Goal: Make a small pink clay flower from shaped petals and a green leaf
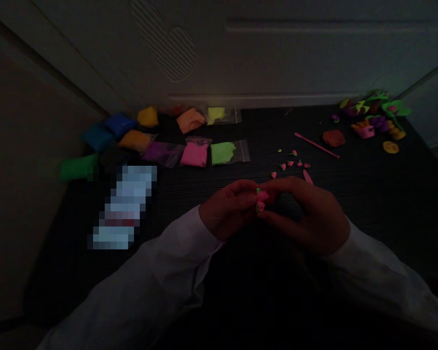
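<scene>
Pink clay flowers [262,196] with bits of green leaf are pinched between the fingertips of both my hands, above the dark tabletop. My left hand [231,206] is closed on them from the left. From the other side, my right hand [310,214] curves round with thumb and index finger pressed to the flowers. Just beyond my fingers lie several small pink clay buds [290,164] with green tips. A pink modelling knife [307,177] is partly hidden behind my right hand, and a thin pink modelling tool [317,145] lies farther back.
Bags of coloured clay, including a pink one [194,154] and a light green one [223,152], spread over the back left. A blurred-out bright screen [126,206] lies left of my arm. Finished clay pieces [381,109] and a reddish lump [333,138] sit at back right.
</scene>
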Demonstrator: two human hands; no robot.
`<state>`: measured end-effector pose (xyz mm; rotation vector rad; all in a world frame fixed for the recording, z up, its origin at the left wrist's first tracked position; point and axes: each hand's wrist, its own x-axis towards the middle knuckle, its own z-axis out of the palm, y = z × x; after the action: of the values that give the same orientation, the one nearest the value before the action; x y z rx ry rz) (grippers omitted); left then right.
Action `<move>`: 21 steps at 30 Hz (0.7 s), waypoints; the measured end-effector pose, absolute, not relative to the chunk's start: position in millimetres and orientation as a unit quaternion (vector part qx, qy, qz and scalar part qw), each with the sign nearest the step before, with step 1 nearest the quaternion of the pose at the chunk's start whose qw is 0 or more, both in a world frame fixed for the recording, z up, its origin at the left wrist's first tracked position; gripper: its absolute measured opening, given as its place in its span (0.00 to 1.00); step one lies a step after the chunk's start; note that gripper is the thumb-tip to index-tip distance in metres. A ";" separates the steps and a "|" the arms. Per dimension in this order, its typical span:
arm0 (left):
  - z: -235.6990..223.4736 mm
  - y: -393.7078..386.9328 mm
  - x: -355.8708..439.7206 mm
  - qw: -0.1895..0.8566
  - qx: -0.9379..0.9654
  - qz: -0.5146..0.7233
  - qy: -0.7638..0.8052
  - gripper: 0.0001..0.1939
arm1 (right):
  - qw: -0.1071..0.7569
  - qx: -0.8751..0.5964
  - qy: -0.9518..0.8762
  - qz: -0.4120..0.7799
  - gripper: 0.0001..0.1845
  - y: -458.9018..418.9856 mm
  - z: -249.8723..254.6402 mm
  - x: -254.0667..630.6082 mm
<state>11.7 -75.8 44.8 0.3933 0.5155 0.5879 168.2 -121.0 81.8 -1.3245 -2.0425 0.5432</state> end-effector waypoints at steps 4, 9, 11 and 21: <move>44.2 -76.5 11.8 0.904 0.204 0.282 0.247 0.07 | 0.320 -0.501 -0.775 0.214 0.14 -121.5 81.8 165.9; 43.3 -75.8 10.4 0.902 0.200 0.289 0.250 0.08 | 0.337 -0.491 -0.774 0.217 0.18 -122.0 85.8 171.9; 43.1 -74.4 9.6 0.901 0.200 0.292 0.251 0.08 | 0.362 -0.521 -0.745 0.206 0.20 -119.7 89.0 182.3; 46.0 -70.0 9.9 0.892 0.192 0.323 0.251 0.09 | 0.216 -0.639 -0.738 -0.021 0.10 -89.8 60.2 212.9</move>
<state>9.9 -70.0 46.0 0.3992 0.5210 0.6700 212.9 -89.8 60.2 -1.7699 -2.0463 -0.0570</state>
